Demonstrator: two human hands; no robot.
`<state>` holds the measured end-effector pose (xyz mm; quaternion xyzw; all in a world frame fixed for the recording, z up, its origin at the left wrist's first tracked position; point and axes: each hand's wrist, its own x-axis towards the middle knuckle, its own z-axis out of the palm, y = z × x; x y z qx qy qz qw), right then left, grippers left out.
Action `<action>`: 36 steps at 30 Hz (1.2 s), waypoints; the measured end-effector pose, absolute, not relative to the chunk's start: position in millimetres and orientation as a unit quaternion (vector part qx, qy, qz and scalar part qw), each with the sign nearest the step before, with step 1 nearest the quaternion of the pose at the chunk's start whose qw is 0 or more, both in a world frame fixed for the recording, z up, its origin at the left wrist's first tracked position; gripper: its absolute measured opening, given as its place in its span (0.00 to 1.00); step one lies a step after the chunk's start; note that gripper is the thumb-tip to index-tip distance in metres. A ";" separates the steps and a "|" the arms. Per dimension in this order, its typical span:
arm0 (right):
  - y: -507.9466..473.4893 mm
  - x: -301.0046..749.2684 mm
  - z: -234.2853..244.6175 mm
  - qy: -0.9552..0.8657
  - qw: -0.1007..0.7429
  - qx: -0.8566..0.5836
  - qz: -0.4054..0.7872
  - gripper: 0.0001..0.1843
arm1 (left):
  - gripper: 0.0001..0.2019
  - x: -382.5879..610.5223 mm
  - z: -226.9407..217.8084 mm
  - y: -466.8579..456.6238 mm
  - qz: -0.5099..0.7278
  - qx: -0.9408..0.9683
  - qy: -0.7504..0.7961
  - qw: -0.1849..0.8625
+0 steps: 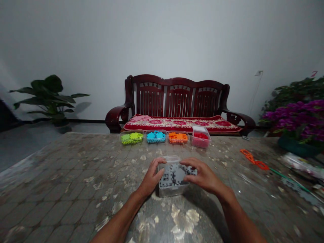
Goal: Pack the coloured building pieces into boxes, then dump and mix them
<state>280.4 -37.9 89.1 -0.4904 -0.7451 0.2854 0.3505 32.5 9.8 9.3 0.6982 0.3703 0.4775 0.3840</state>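
Note:
A clear plastic box (170,192) sits on the table in front of me, filled with grey interlocking plastic pieces (169,176). My left hand (152,174) grips the box's left side, with the thumb and fingers curled at its rim. At the right side of the box, my right hand (201,174) has its thumb and fingers closed around a grey plastic piece (191,171). Part of that piece is hidden by the fingers. Farther back stand boxes of green pieces (131,138), blue pieces (156,136), orange pieces (178,137) and red pieces (200,135).
Clear plastic lids (249,180) lie on the right of the patterned table (76,182). Beyond them are orange linked pieces (254,160), a green rod (288,180) and a pot of purple flowers (298,118). A wooden bench (178,98) stands behind the table.

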 end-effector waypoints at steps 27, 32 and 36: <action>-9.2 329.5 13.2 -0.710 0.262 -0.628 0.181 0.31 | 0.12 32.6 5.1 11.8 0.479 0.702 0.361 0.385; -12.9 327.0 13.9 -0.694 0.227 -0.658 0.183 0.32 | 0.12 32.4 3.9 12.1 0.477 0.699 0.359 0.393; -13.3 330.5 15.0 -0.684 0.245 -0.663 0.180 0.29 | 0.14 32.6 1.1 12.6 0.479 0.694 0.361 0.398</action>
